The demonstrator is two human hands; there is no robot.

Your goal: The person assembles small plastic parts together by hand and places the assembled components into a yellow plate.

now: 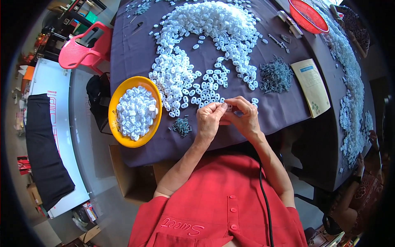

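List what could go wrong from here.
The yellow bowl full of white pieces sits by the left edge of the table; a bump might tip it off.

The left hand is close to the small grey-green heap, so its wrist could brush and scatter it.

L hand (209, 118) & R hand (247, 120) pinch small white pc (229, 108) nr edge of tbl (284, 113); yellow bowl (138, 143) w/ white pcs (135, 112) to L.

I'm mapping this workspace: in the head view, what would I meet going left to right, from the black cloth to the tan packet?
Black cloth, yellow bowl, small grey pile, left hand, right hand, larger grey pile, tan packet.
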